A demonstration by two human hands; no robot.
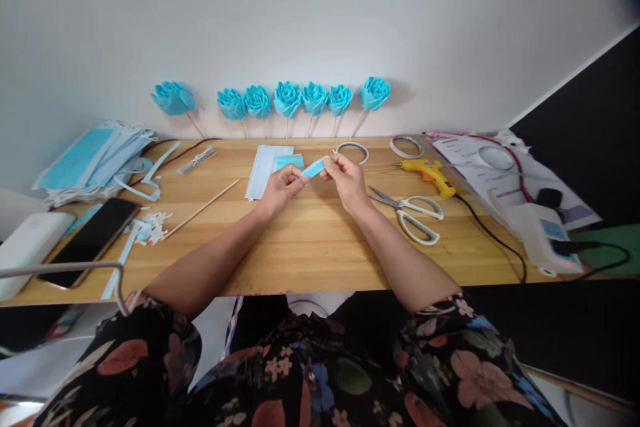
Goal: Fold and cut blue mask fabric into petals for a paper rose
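A small folded strip of blue face mask fabric [315, 168] is stretched between my two hands above the table. My left hand [281, 191] pinches its left end, and my right hand [346, 181] pinches the right end. Just behind my left hand lie a pale mask sheet [261, 170] and a darker blue mask piece [290, 161] on top of it. Scissors [403, 203] with white handles rest open to the right of my right hand. A roll of tape [358, 145] lies behind that hand.
Several blue fabric roses [287, 100] on sticks lean against the wall. Masks [83, 160] are stacked at left, near a phone [90, 240], fabric scraps [150, 228] and a wooden stick [201, 209]. A yellow glue gun [429, 174], its cord, another tape roll [407, 147] and a power strip [545, 237] occupy the right.
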